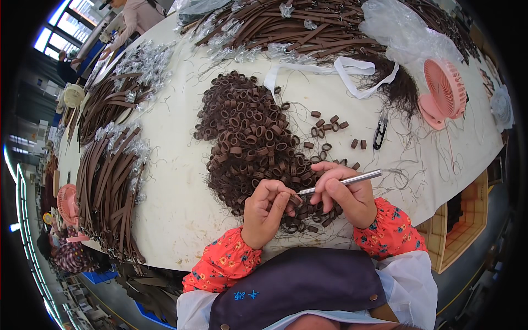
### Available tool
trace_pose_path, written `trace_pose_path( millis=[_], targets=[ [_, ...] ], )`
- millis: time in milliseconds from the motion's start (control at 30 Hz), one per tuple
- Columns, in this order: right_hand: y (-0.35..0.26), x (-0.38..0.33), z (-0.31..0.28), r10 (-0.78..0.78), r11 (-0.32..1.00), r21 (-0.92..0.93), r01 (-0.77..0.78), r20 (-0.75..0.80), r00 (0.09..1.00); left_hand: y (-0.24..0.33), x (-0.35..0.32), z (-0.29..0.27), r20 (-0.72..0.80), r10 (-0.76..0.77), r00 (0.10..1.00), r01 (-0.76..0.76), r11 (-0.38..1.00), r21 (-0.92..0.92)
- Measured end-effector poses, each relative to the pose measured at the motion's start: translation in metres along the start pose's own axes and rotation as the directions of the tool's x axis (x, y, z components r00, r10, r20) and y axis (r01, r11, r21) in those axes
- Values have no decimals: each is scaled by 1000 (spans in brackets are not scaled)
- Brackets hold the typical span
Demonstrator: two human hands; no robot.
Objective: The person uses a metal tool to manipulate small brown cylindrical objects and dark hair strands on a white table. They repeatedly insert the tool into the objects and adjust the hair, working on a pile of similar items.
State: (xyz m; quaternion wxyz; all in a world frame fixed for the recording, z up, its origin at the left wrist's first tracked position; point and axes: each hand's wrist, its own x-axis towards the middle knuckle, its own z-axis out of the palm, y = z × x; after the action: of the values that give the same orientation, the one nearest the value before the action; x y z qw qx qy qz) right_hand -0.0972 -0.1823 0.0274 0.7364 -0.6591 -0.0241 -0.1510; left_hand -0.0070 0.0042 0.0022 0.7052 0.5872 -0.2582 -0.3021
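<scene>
My left hand [267, 212] pinches a small brown strap loop [296, 199] between thumb and fingers. In my right hand [347, 192] is a slim silver pen-shaped tool [360, 178], held slanting; its narrow end meets the loop or lies right against it. I cannot make out the tool's exact kind. Beyond both hands spreads a big heap of brown strap loops [247, 121], with dark thread ends tangled among them. Some loose loops [324, 127] lie just right of the heap, and more sit under and between my hands.
Black-handled thread snips [380, 131] and a pink fan [443, 91] stand or lie to the right. Brown straps [107, 187] with clear wrapping are piled left, more straps [297, 27] at the far side. A white band [352, 71] crosses the pale table [176, 214]. Another person [140, 19] is far left.
</scene>
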Motion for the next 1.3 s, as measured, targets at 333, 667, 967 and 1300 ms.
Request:
trace_pose_path(
  millis=[333,667,967,1300],
  targets=[
    [9,6,11,-328,710,-604,363,173,929,1,0,3,-21,3,1000,-3,1000,-31],
    [11,-2,18,-201,882,-443,161,-45,979,4,-2,3,52,-207,977,213,963,-163],
    [11,-3,19,175,983,68,-172,-50,983,0,-7,9,-123,40,992,-32,998,62],
    [-3,-1,-2,-84,996,-8,84,-76,994,3,-3,5,-168,50,985,-27,991,131]
  ],
)
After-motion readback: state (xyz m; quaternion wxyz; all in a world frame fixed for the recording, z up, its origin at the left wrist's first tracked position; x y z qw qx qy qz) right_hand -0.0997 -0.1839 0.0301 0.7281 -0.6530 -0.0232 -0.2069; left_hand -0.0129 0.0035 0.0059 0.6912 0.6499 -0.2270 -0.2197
